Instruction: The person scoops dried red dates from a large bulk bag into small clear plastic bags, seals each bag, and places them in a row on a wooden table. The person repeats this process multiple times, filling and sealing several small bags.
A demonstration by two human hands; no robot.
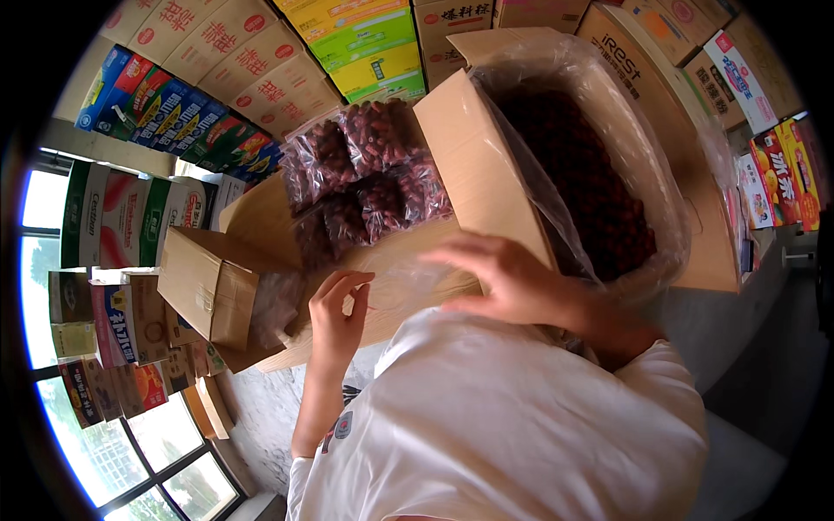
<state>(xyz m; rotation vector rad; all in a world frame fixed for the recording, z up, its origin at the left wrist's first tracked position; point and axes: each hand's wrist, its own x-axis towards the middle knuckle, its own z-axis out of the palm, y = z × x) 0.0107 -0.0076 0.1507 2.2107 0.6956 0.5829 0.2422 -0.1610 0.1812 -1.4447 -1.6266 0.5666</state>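
Observation:
My left hand (340, 303) pinches the edge of a clear plastic bag (401, 280), which stretches over the wooden table. My right hand (505, 280), blurred, reaches to the bag's other side with its fingers apart; whether it touches the film I cannot tell. Beyond the hands lie several filled clear bags of dried red dates (374, 195), in rows. At the right stands a large cardboard carton (485, 156) with a clear plastic liner (664, 195), holding loose dark red dates (586, 189). To the left, a smaller open carton (208, 283) has crumpled clear plastic (277, 306) at its opening.
Stacked cartons (254, 58) and yellow-green boxes (368, 52) line the far side. Packaged goods (117, 215) stand at the left by a window (98, 443). Another big carton (710, 241) stands beyond the date carton, near red and yellow boxes (782, 172).

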